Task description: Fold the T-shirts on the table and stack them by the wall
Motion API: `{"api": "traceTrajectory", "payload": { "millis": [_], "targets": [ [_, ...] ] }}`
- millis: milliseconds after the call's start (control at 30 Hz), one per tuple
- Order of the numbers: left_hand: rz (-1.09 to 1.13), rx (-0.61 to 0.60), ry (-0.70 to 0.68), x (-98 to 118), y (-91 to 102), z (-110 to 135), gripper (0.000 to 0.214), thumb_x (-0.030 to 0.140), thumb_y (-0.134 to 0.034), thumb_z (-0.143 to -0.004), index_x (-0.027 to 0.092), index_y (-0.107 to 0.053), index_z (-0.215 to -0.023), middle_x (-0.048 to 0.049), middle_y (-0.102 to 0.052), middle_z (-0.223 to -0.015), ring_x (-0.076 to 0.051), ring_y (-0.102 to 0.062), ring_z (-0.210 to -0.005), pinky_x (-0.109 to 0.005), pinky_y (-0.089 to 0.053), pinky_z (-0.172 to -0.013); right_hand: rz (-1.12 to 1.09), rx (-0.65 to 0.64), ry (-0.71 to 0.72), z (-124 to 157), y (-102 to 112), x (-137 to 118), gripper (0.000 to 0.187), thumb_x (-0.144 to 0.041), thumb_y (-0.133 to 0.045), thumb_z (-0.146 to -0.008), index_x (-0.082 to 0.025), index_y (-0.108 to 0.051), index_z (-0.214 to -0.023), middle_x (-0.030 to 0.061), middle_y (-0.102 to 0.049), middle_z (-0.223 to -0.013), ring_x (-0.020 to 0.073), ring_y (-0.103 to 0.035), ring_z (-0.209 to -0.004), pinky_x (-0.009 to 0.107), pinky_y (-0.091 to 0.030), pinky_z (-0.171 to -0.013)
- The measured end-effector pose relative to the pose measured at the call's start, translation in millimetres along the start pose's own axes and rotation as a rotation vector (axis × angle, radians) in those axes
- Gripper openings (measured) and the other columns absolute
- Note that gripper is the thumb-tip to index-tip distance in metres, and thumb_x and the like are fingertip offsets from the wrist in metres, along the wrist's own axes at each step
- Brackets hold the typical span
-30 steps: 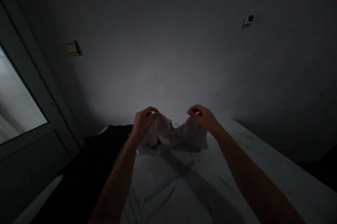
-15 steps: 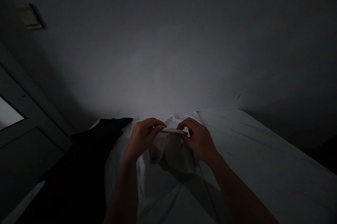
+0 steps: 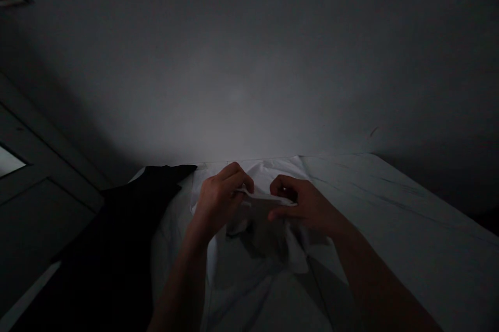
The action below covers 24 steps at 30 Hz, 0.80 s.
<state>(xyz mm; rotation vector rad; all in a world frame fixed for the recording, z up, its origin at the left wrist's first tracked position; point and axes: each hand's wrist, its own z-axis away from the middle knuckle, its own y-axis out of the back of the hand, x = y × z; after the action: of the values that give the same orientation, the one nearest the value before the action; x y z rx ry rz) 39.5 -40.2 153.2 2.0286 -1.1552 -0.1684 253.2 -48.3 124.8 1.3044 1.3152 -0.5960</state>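
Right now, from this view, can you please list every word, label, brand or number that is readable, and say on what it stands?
None can be read. The white cloth garment held by the left hand and right hand shows no legible print, and the black fabric shows none either.

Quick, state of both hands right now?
Left hand: closed, pinching a fold of white cloth.
Right hand: closed, holding the same fold's other end.
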Motion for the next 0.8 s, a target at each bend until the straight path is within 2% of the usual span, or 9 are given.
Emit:
{"api": "traceTrajectory", "payload": {
  "millis": [133, 233, 367, 467, 533, 667, 733, 800],
  "targets": [
    [0.008, 0.025, 0.024, -3.3, -3.7, 0.6, 0.030, -0.004, -0.043, -0.066, 0.019, -0.060, -0.074, 0.0021, -0.060, -0.073, -0.008, -0.052, -0.063, -0.020, -0.037, -0.058, -0.116, -0.031, 0.035, -3.7, 2.3, 2.9, 0.052, -0.070, -0.068, -0.074, -0.022, -0.050, -0.072, -0.0048, -0.041, -0.065, 0.0103, -0.037, -0.057, 0.025, -0.027, -0.050],
    [0.029, 0.023, 0.050, -5.0, -4.7, 1.3, 0.030, -0.003, -0.043, -0.066, 0.019, -0.061, -0.077, 0.0027, -0.061, -0.073, -0.009, -0.054, -0.064, -0.019, -0.038, -0.059, -0.117, -0.038, -0.012, -3.5, 2.5, 3.3, 0.045, -0.064, -0.065, -0.081, -0.022, -0.050, -0.075, -0.0059, -0.040, -0.063, 0.0089, -0.035, -0.053, 0.023, -0.025, -0.047],
    [-0.027, -0.006, 0.117, -4.2, -2.0, 1.8, 0.028, -0.002, -0.047, -0.071, 0.020, -0.062, -0.078, 0.0035, -0.062, -0.071, -0.009, -0.056, -0.063, -0.019, -0.038, -0.059, -0.101, 0.034, -0.051, -2.3, 1.4, 2.0, 0.036, -0.055, -0.065, -0.081, -0.023, -0.049, -0.079, -0.0070, -0.042, -0.062, 0.0093, -0.038, -0.051, 0.023, -0.027, -0.046],
    [-0.087, -0.128, 0.199, -1.9, -0.1, 1.8, 0.019, 0.006, -0.055, -0.080, 0.022, -0.064, -0.085, 0.0041, -0.062, -0.069, -0.010, -0.056, -0.061, -0.020, -0.038, -0.058, -0.001, 0.185, 0.055, -2.5, -2.1, 1.0, 0.025, -0.040, -0.065, -0.079, -0.023, -0.047, -0.075, -0.0055, -0.047, -0.065, 0.0103, -0.043, -0.056, 0.023, -0.030, -0.050],
    [-0.102, -0.215, 0.216, 1.8, -1.2, 1.4, 0.012, 0.017, -0.064, -0.083, 0.023, -0.063, -0.094, 0.0028, -0.065, -0.077, -0.012, -0.059, -0.066, -0.022, -0.039, -0.059, 0.093, 0.263, 0.145, -2.7, -6.4, 1.6, 0.021, -0.032, -0.064, -0.076, -0.022, -0.046, -0.071, -0.0051, -0.047, -0.066, 0.0106, -0.042, -0.058, 0.024, -0.030, -0.053],
    [-0.050, -0.253, 0.159, 18.0, -9.8, -0.1, 0.021, 0.032, -0.068, -0.087, 0.022, -0.058, -0.102, -0.0032, -0.066, -0.099, -0.018, -0.063, -0.088, -0.028, -0.047, -0.072, 0.203, 0.248, 0.256, -1.9, -17.8, 6.2, 0.018, -0.029, -0.061, -0.077, -0.022, -0.047, -0.069, -0.0036, -0.050, -0.066, 0.0121, -0.042, -0.059, 0.026, -0.030, -0.056],
    [0.007, -0.252, 0.168, 26.2, -15.2, -0.5, 0.017, 0.033, -0.064, -0.091, 0.021, -0.055, -0.100, -0.0036, -0.065, -0.098, -0.018, -0.062, -0.088, -0.028, -0.047, -0.073, 0.221, 0.243, 0.291, -1.5, -22.8, 7.9, 0.018, -0.031, -0.056, -0.082, -0.023, -0.046, -0.070, -0.0019, -0.053, -0.069, 0.0132, -0.044, -0.061, 0.027, -0.032, -0.058],
    [0.097, -0.277, 0.216, 29.0, -19.4, -0.4, 0.014, 0.032, -0.060, -0.094, 0.021, -0.054, -0.100, -0.0007, -0.065, -0.088, -0.016, -0.062, -0.078, -0.025, -0.044, -0.067, 0.247, 0.249, 0.299, -1.6, -25.4, 7.8, 0.019, -0.031, -0.053, -0.086, -0.023, -0.046, -0.070, -0.0006, -0.054, -0.070, 0.0141, -0.046, -0.061, 0.028, -0.034, -0.058]
  ]
}}
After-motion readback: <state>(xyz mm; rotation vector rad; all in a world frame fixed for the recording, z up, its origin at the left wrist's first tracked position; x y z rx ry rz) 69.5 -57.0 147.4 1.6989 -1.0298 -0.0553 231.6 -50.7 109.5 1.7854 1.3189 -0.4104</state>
